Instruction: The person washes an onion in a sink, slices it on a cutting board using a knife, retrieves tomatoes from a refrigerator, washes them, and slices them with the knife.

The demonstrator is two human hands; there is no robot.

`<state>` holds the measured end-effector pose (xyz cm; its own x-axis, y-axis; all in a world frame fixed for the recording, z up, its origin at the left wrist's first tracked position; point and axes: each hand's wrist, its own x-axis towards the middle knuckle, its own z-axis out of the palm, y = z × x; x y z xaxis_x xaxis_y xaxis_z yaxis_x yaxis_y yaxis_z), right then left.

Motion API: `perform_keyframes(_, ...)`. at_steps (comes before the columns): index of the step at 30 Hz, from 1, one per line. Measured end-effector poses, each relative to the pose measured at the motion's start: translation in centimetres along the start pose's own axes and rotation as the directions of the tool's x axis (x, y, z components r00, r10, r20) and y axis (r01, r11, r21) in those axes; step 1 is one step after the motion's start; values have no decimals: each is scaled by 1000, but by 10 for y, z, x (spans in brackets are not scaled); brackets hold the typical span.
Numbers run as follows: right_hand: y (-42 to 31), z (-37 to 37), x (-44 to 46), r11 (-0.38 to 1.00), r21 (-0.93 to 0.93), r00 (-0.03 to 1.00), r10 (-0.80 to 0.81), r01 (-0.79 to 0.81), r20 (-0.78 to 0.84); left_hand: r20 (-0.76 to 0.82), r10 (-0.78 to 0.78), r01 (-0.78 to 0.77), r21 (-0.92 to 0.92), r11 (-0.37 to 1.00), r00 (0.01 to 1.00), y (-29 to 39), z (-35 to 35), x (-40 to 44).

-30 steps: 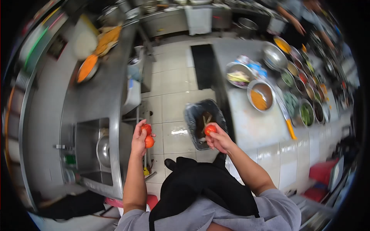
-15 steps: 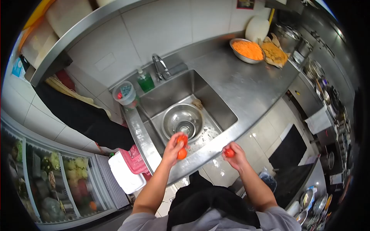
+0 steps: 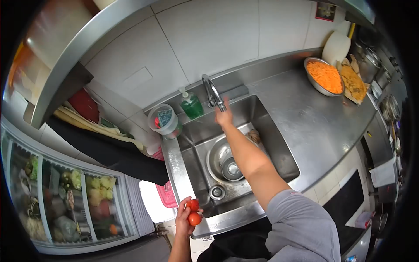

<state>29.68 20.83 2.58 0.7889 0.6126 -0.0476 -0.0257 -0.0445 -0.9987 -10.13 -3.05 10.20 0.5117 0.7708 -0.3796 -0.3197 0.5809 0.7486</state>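
My left hand (image 3: pixel 185 220) is closed around red tomatoes (image 3: pixel 194 218) just outside the sink's front left corner; two show, and its fingers hide part of them. My right hand (image 3: pixel 223 117) is stretched across the sink to the chrome faucet (image 3: pixel 211 91), right at the end of the spout. The spout covers part of those fingers, so their grip is unclear. Below my right forearm, a round metal bowl (image 3: pixel 214 160) sits in the steel sink (image 3: pixel 198 174), with a smaller metal vessel (image 3: pixel 231 169) inside. A brownish lump (image 3: pixel 253 136) lies near the bowl, partly behind my forearm.
Green soap in a pump bottle (image 3: pixel 192 105) and a clear plastic tub (image 3: pixel 163 119) stand at the sink's back left. On the right counter are a bowl of shredded orange carrot (image 3: pixel 325 77) and a yellowish-orange heap (image 3: pixel 352 83). A glass-front fridge (image 3: pixel 65 201) is at left.
My right hand, which held a tomato in front of the sink, has moved forward to the faucet; no tomato shows there now. My left hand has drawn back from over the sink, still holding tomatoes.
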Motion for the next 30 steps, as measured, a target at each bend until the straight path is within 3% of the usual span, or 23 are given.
perform_keyframes(1,4,4,-2,966,-255,949,42,41,313,-14,11,-11,-39,999,1000,-3,5,-2)
perform_keyframes(2,10,3,-8,868,-470,807,157,163,569,-24,16,-18,-79,997,1000,-6,11,-2)
perform_keyframes(3,14,0,-8,869,-467,803,156,166,575,-30,21,-23,-80,997,999,-12,16,1)
perform_keyframes(5,25,-12,-13,905,-408,685,374,-122,625,-97,42,-39,37,999,994,-29,22,9)
perform_keyframes(6,41,-18,-17,902,-415,680,380,-121,627,-103,40,-37,29,999,994,-37,25,17)
perform_keyframes(7,63,-24,-23,945,-98,810,319,-313,492,-139,16,-11,37,999,990,-45,28,28)
perform_keyframes(8,78,-31,-30,881,255,896,314,-398,314,-175,-9,16,41,999,985,-54,31,40)
perform_keyframes(11,57,-71,-59,876,344,897,190,-338,398,-172,-47,49,7,999,984,-73,48,90)
perform_keyframes(12,38,-82,-61,879,336,896,191,-338,400,-181,-72,72,-5,997,981,-73,60,108)
perform_keyframes(14,4,-95,-55,890,-1,739,379,-456,558,-112,-82,83,-1,997,990,-85,64,151)
perform_keyframes(15,3,-95,-49,891,-46,709,390,-452,588,-84,-83,83,-8,997,993,-85,74,171)
perform_keyframes(17,-2,-95,-44,881,-2,705,380,-473,599,-125,-127,135,56,989,984,-92,95,210)
perform_keyframes(20,1,-105,-30,891,67,705,308,-449,639,-105,-48,68,189,980,993,-104,129,276)
perform_keyframes(21,0,-117,-24,928,91,780,247,-361,575,-108,-26,49,215,975,994,-101,148,295)
perform_keyframes(23,19,-145,-5,987,74,907,101,-143,408,16,83,-80,519,851,996,-100,166,341)
perform_keyframes(24,37,-156,4,1000,25,950,11,-19,311,78,117,-140,570,810,990,-97,176,360)
perform_keyframes(25,27,-164,-2,1000,23,948,13,-21,318,140,147,-202,615,762,979,-93,184,373)
perform_keyframes(26,6,-175,-14,972,25,893,204,-234,401,134,152,-202,616,761,979,-81,198,370)
perform_keyframes(27,-10,-182,-23,901,8,792,378,-435,479,147,174,-225,737,637,974,-61,219,355)
perform_keyframes(29,-15,-176,-30,872,7,731,406,-490,549,243,191,-293,907,304,951,-46,227,343)
perform_keyframes(30,-16,-172,-31,840,7,669,427,-543,608,238,195,-288,910,299,952,-41,225,338)
